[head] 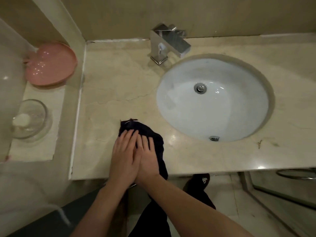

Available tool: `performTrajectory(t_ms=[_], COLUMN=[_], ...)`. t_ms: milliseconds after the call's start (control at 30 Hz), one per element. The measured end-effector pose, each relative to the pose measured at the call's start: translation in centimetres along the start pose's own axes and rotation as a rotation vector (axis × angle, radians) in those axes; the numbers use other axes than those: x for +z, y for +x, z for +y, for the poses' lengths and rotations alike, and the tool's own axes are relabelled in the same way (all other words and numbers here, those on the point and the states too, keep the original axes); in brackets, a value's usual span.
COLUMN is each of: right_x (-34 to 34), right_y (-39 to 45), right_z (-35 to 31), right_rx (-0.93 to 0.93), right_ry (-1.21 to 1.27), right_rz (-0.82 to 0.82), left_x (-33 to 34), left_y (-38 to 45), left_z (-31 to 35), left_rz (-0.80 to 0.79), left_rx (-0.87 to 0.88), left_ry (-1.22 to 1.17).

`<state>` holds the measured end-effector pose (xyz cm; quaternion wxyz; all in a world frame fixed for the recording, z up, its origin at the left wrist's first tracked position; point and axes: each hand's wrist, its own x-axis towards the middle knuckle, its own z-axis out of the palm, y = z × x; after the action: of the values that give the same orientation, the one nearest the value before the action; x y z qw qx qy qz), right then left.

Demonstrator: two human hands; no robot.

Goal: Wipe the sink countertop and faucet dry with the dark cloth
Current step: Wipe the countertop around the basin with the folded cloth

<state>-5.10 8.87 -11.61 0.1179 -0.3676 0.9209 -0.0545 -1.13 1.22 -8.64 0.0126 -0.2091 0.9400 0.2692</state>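
With flat fingers, our left hand [125, 154] and right hand [147, 159] press the dark cloth [153, 139], whose overhanging tail could drag it off the countertop [119, 93] at lower centre.

Beige marble countertop [123, 86] with inset basin; chrome faucet [166, 42] upper centre, dark cloth [153, 135] lower centre near front edge

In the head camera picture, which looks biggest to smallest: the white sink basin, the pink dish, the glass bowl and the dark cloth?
1. Sink basin, clearly largest.
2. Pink dish.
3. Dark cloth and glass bowl look alike; both hands cover part of the cloth, so I won't rank them.
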Motion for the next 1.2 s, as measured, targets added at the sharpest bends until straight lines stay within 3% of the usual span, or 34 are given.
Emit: performTrajectory(t_ms=[233,600,800,900,1033,1100,1200], right_x=[-1.3,-3.7,-3.7,-3.3,-4.2,-5.0,-6.7], right_y=[-3.5,-9.8,-9.1,-8.8,-10.2,-11.3,-13.6], right_z=[9.9,26.4,22.5,20.9,26.4,30.5,35.4], right_rx=[-0.034,0.112,0.261,0.044,-0.309,-0.307,-0.153], right_ry=[0.001,-0.026,0.05,0.116,0.021,-0.01,-0.012], right_rz=[0.002,0.027,0.056,0.04,-0.021,-0.001,0.035], left_x=[6.0,14.8,11.7,8.8,7.9,8.9,11.2], left_y=[2.1,3.4,3.3,2.8,2.2,2.7,3.7], left_z=[6.9,22.5,18.1,14.0,12.9,15.1,19.7], left_rz=[-0.054,-0.171,-0.252,-0.173,-0.09,-0.058,-0.079], left_rx=[0.115,0.234,0.319,0.357,0.387,0.43,0.54], left_ry=[-0.036,0.001,0.012,0.058,0.121,0.117,0.087])
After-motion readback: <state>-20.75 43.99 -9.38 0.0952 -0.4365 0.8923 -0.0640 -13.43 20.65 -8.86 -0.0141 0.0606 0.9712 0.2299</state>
